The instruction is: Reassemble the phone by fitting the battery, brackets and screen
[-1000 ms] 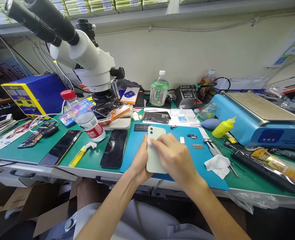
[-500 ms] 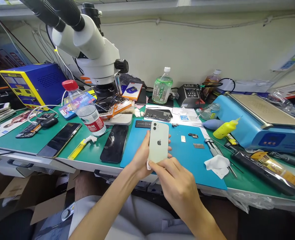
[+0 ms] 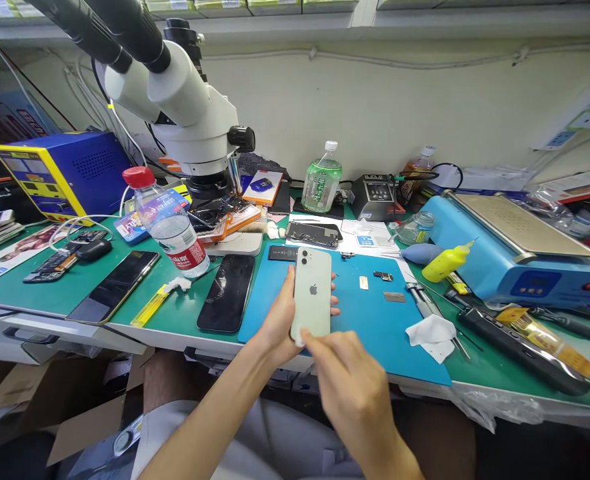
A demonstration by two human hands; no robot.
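Observation:
My left hand [image 3: 279, 327] is wrapped round a pale green smartphone [image 3: 313, 300], back side up, its two camera lenses at the top left. Its fingertips show along the phone's right edge. My right hand [image 3: 352, 373] is closed, fingertips pinched at the phone's lower left corner. A small white wipe [image 3: 299, 339] shows under those fingertips, mostly hidden. Behind the phone lies a blue mat [image 3: 389, 340] with a phone battery [image 3: 283, 253] and several small metal parts. A dark-screened phone [image 3: 226, 293] rests left of my left hand.
On the left are a water bottle [image 3: 182, 243], a microscope [image 3: 189, 113] and another phone [image 3: 113, 285]. To the right lie a crumpled white cloth [image 3: 431, 333], a black electric tool [image 3: 525, 350] and a yellow squeeze bottle [image 3: 445, 265]. A blue heating plate unit [image 3: 495, 267] stands behind them.
My right fingertips have shifted slightly along the phone's lower left corner, and less of the white wipe shows. My left hand keeps its hold. The whole view has tilted slightly upward.

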